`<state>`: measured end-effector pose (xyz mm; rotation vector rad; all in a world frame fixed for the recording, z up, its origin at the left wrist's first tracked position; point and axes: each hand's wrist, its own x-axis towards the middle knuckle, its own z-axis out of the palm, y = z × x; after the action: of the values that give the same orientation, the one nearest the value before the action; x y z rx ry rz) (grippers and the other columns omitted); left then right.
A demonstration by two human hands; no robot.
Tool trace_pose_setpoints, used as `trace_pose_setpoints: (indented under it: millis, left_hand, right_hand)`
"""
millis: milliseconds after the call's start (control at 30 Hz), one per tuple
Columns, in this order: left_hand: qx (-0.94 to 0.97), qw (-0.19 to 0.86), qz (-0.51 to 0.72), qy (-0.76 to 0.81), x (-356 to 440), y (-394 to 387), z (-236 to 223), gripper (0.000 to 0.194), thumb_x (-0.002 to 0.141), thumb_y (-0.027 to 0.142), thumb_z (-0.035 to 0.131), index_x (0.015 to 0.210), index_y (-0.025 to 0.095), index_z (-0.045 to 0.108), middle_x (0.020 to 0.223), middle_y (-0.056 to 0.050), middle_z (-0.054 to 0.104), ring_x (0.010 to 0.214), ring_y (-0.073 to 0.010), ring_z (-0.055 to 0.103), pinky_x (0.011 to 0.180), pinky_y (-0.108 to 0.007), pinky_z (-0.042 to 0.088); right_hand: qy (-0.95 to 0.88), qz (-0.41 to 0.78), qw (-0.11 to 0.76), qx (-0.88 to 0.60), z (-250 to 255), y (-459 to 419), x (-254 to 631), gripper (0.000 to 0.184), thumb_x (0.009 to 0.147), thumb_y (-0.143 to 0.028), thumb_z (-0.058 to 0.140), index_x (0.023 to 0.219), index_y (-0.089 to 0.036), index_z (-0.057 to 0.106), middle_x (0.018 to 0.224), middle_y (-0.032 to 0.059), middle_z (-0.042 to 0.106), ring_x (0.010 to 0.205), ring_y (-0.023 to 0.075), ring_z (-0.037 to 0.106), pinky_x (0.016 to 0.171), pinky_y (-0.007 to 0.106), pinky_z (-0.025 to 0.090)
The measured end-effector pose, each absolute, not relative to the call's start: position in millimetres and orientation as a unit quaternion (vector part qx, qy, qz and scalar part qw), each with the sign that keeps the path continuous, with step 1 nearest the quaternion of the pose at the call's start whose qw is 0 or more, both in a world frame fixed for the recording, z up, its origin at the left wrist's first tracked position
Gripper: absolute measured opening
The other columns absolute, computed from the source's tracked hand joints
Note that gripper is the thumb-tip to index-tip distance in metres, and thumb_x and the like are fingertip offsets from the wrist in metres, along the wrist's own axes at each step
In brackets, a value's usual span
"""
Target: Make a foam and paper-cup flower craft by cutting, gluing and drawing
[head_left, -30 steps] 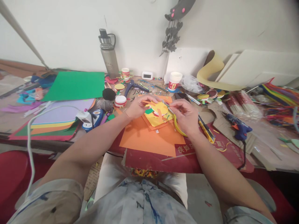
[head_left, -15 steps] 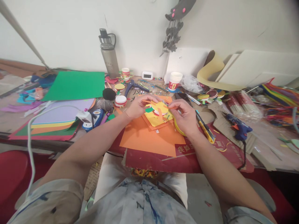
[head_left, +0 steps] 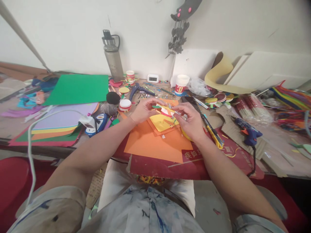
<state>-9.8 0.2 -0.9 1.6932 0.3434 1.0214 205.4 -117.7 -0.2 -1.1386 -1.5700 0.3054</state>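
- The left hand [head_left: 145, 111] is above the orange sheet [head_left: 150, 145], at its far part; its fingers are bent and it pinches the small craft piece [head_left: 167, 111] by the left side.
- The right hand [head_left: 190, 119] is above the right far part of the orange sheet, with the fingers curled and the thumb near to them, at the right side of the small craft piece. I cannot tell if these fingertips press together on it or only touch it.
- The small craft piece is between the two hands, over the far part of the orange sheet. It is held tilted, and it shows yellow, white and red colours, with a green bit at the left.
- Below it, the yellow paper [head_left: 160, 123] lies on top of the orange sheet; its far part is covered by the piece and the hands.
- A yellow handle [head_left: 186, 134] is at the right edge of the orange sheet, mostly hidden under the right hand, so its tool is hard to know.
- To the right of the orange sheet lies the yellow cutter [head_left: 215, 136], and farther right the blue glue gun [head_left: 251, 136].
- Behind the orange sheet stand the paper cups [head_left: 181, 84] and the white clock [head_left: 153, 78].
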Motion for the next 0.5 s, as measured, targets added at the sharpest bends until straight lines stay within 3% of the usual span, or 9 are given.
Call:
trace_pose_setpoints:
  millis: [133,267,367,500]
  left_hand:
    - [0.661,0.602,0.407,0.188,-5.0,0.0,-3.2,0.063,0.048,0.047,0.11,0.091,0.016,0.076,0.091,-0.005,0.081,0.088,-0.0181,0.077,0.084,-0.031,0.062]
    - [0.617,0.652,0.39,0.202,-1.4,-2.3,-2.2,0.064,0.049,0.046,0.11,0.093,0.015,0.075,0.087,-0.005,0.081,0.079,-0.0161,0.076,0.074,-0.028,0.062]
    - [0.595,0.673,0.382,0.219,-1.5,-3.3,-0.5,0.064,0.052,0.045,0.109,0.095,0.012,0.076,0.09,-0.007,0.083,0.072,-0.0135,0.075,0.068,-0.025,0.062]
    - [0.551,0.717,0.358,0.233,-2.3,-2.5,0.3,0.065,0.053,0.043,0.11,0.097,0.01,0.075,0.086,-0.006,0.082,0.065,-0.0116,0.075,0.065,-0.025,0.061]
  right_hand:
    - [-0.614,0.234,0.583,-0.478,-3.7,-113.6,206.5,0.023,0.081,-0.045,0.088,0.096,-0.029,0.08,0.104,0.0027,0.075,0.093,0.021,0.065,0.084,0.037,0.055]
    - [-0.531,0.431,0.582,-0.439,-0.8,-113.2,205.2,0.045,0.069,-0.056,0.097,0.101,-0.028,0.081,0.109,0.0022,0.079,0.097,0.0213,0.07,0.091,0.038,0.058]
    - [-0.482,0.493,0.582,-0.432,4.3,-114.1,204.6,0.056,0.063,-0.066,0.099,0.102,-0.028,0.083,0.113,0.0038,0.081,0.09,0.0197,0.069,0.08,0.033,0.057]
    - [-0.438,0.532,0.585,-0.428,6.6,-112.2,204.9,0.066,0.065,-0.083,0.089,0.102,-0.029,0.083,0.124,0.0043,0.079,0.079,0.0154,0.063,0.066,0.029,0.053]
